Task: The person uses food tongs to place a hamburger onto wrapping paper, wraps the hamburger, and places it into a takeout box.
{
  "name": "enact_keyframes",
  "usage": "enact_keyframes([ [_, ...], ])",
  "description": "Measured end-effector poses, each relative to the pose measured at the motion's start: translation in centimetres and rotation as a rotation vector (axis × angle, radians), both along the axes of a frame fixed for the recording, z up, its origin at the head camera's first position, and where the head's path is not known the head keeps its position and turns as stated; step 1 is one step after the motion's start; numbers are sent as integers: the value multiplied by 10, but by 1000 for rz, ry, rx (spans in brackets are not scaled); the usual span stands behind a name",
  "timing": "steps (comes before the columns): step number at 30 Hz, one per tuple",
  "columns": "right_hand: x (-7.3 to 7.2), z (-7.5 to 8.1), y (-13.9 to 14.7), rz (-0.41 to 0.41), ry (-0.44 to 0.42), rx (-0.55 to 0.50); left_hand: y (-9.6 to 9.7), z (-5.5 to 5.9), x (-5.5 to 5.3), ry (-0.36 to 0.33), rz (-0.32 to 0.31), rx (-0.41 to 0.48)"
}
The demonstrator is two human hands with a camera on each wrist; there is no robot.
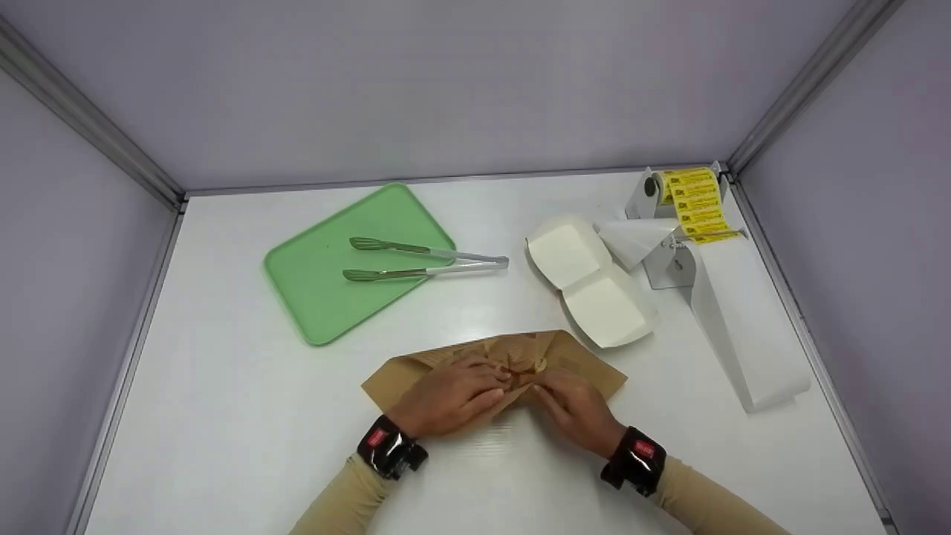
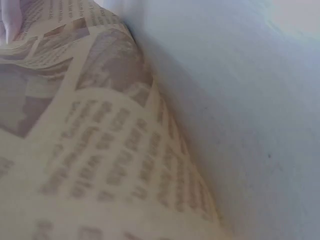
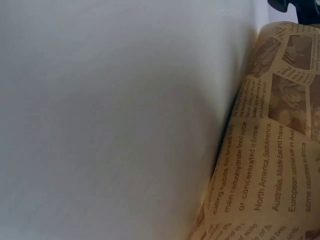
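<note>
While the brown printed paper (image 1: 550, 345) lies folded on the worktop (image 1: 208, 386) before me, my right hand (image 1: 576, 409) pinches its near edge and my left hand (image 1: 449, 396) rests over its folds (whether those fingers grip, I cannot tell); an open white box (image 1: 605, 305) sits just beyond, rightward.

Head view: left hand (image 1: 452, 396) and right hand (image 1: 576, 410) cover part of the brown paper (image 1: 591, 365); whatever lies beneath its folds is hidden. Sleeves (image 1: 345, 496) cut off at bottom edge. Print on yellow labels (image 1: 698, 204) too small to read. Left wrist view: near print blurred; fingers (image 2: 11, 20) cropped at upper left. Right wrist view: dark object (image 3: 306, 11) cropped at upper right, unidentified.
</note>
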State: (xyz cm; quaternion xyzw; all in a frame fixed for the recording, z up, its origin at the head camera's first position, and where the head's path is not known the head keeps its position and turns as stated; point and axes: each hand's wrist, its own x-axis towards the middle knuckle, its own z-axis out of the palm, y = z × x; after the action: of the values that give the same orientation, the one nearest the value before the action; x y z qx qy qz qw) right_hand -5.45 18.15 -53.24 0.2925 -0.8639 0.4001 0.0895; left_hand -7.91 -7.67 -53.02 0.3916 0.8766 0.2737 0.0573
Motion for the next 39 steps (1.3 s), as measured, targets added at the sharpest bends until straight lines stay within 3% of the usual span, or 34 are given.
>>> enact_keyframes([
  [5, -2, 2, -3, -59, -98, -37, -10, 3, -3, -160, -64, 90],
  [11, -6, 1, -5, -134, -198, -70, -16, 8, -4, -297, -107, 94],
  [15, -8, 1, -5, -155, -232, -85, -15, 12, -3, -399, -53, 43],
  [17, -9, 2, -6, -152, -240, -85, -13, 13, -3, -430, 9, 19],
  [20, -10, 3, -6, -151, -268, -76, -10, 13, -4, -389, 70, 8],
  [24, -11, 5, -7, -159, -312, -56, -4, 11, -8, -282, 90, 64],
  [27, -12, 7, -8, -162, -318, -24, -1, 10, -10, -246, 110, 115],
  [32, -16, 9, -8, -154, -318, 18, 2, 10, -14, -257, 164, 190],
  [39, -20, 6, -6, -121, -313, 12, 6, 12, -23, -266, 232, 182],
])
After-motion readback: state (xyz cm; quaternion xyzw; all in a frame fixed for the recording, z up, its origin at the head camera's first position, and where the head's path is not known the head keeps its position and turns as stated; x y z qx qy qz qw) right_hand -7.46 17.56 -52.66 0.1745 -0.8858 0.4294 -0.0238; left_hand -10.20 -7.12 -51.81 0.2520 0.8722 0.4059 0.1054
